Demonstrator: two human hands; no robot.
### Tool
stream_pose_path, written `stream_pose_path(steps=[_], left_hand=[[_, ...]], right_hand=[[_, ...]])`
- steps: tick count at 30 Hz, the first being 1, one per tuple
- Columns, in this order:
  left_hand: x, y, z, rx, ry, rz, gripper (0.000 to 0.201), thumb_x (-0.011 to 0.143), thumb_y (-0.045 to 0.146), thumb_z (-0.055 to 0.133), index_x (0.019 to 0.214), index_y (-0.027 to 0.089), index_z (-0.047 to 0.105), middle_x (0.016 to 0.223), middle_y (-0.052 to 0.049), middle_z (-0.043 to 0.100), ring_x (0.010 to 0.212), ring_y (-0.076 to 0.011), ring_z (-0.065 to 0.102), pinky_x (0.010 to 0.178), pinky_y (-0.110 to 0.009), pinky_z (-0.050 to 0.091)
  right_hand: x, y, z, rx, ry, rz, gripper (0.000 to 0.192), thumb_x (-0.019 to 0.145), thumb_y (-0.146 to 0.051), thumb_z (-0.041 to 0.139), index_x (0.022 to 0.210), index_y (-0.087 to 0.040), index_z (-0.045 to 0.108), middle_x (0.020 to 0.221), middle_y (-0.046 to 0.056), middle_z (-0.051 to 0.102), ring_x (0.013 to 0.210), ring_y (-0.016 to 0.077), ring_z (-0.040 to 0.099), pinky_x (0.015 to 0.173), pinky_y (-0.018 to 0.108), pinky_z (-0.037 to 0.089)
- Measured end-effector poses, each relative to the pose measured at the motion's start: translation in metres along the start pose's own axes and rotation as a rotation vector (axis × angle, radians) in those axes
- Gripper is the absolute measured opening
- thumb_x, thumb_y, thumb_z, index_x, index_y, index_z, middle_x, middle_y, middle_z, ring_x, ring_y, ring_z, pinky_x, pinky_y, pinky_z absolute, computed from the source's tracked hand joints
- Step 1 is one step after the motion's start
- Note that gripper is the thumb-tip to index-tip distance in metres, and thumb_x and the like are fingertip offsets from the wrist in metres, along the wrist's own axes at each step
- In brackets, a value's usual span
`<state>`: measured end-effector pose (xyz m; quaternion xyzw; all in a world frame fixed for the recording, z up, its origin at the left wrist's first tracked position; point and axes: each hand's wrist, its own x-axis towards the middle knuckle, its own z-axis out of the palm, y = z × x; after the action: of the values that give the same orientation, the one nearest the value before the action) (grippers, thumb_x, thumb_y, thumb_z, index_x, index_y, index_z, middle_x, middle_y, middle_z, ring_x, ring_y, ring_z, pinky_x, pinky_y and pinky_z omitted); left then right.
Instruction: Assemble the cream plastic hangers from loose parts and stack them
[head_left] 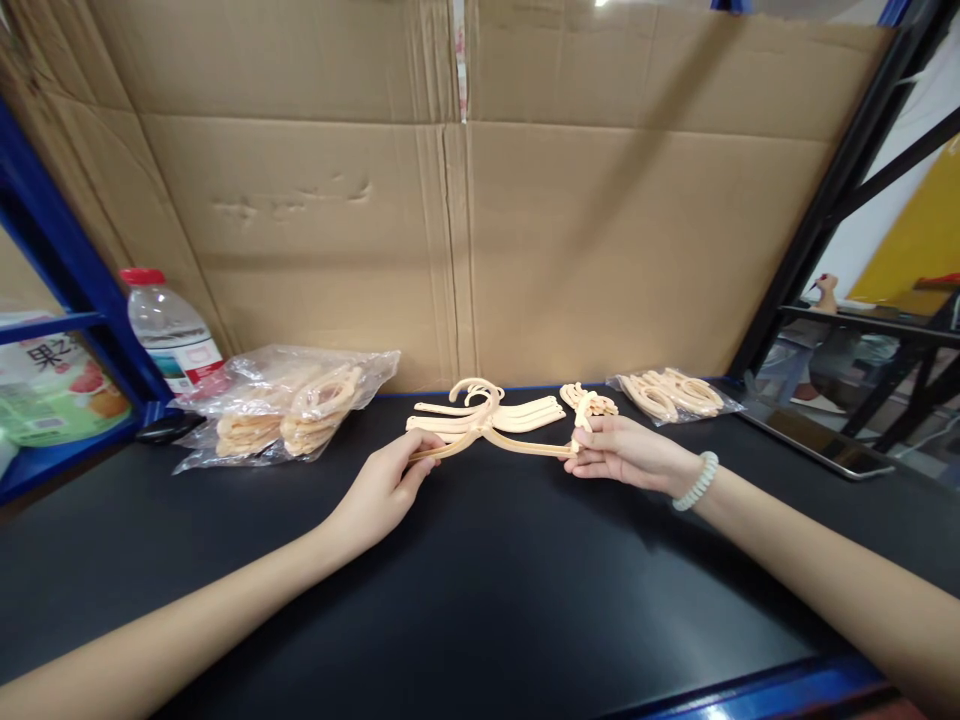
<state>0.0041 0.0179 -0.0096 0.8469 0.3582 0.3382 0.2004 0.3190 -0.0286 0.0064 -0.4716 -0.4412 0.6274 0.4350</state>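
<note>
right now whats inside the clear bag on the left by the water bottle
The clear bag holds stacks of beige plastic hangers like the hanger both hands grip. Crinkled plastic hides their count.

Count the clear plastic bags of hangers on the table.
2. One large bag lies at the left beside the water bottle; one small bag lies at the right, behind the right hand. It may hide more.

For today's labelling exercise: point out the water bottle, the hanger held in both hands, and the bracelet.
water bottle [174,335], head view, on its label.
hanger [517,447], head view, on its right arm.
bracelet [696,482], head view, on the beads at the wrist.
</note>
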Motion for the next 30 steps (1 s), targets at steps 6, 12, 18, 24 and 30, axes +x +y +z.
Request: stream_pose_path(steps=[6, 12, 18, 24, 30], left_hand=[[0.000, 0.006, -0.002, 0.033, -0.001, 0.005, 0.011, 0.089, 0.028, 0.044, 0.086, 0.020, 0.052, 0.082, -0.001, 0.060, 0.075, -0.0179, 0.058, 0.072, -0.030, 0.045], [0.001, 0.004, 0.000, 0.016, -0.003, 0.014, 0.012, 0.089, 0.028, 0.043, 0.090, 0.020, 0.052, 0.086, -0.003, 0.060, 0.080, -0.0191, 0.058, 0.075, -0.031, 0.045], [-0.001, 0.004, 0.000, 0.051, 0.000, 0.013, 0.015, 0.090, 0.028, 0.042, 0.093, 0.020, 0.054, 0.084, -0.003, 0.062, 0.076, -0.0186, 0.059, 0.072, -0.030, 0.045], [-0.002, 0.004, 0.001, 0.032, 0.010, 0.021, 0.015, 0.090, 0.029, 0.043, 0.096, 0.021, 0.054, 0.091, -0.004, 0.063, 0.081, -0.0195, 0.061, 0.074, -0.031, 0.048], [-0.004, 0.007, 0.001, 0.094, 0.020, -0.016, 0.012, 0.089, 0.029, 0.045, 0.096, 0.020, 0.050, 0.083, -0.001, 0.061, 0.072, -0.0172, 0.059, 0.068, -0.028, 0.046]], right_hand=[[-0.002, 0.000, 0.004, -0.029, 0.037, -0.023, 0.021, 0.084, -0.014, 0.065, 0.066, -0.014, 0.054, 0.066, 0.002, 0.063, 0.069, 0.0138, 0.070, 0.075, 0.027, 0.060], [-0.003, 0.002, 0.013, -0.103, 0.161, -0.110, 0.022, 0.086, -0.014, 0.061, 0.066, -0.013, 0.055, 0.062, 0.003, 0.063, 0.062, 0.0134, 0.069, 0.068, 0.026, 0.061], [0.002, 0.006, 0.013, -0.130, 0.244, -0.234, 0.020, 0.083, -0.014, 0.064, 0.067, -0.015, 0.052, 0.061, 0.001, 0.062, 0.057, 0.0123, 0.067, 0.060, 0.023, 0.061], [0.005, 0.009, 0.010, -0.124, 0.233, -0.282, 0.021, 0.079, -0.020, 0.070, 0.069, -0.017, 0.051, 0.062, 0.001, 0.062, 0.058, 0.0140, 0.067, 0.062, 0.026, 0.061], [0.004, 0.008, 0.007, -0.057, 0.138, -0.278, 0.030, 0.072, -0.030, 0.078, 0.074, -0.017, 0.051, 0.070, 0.001, 0.062, 0.070, 0.0160, 0.069, 0.068, 0.026, 0.060]])
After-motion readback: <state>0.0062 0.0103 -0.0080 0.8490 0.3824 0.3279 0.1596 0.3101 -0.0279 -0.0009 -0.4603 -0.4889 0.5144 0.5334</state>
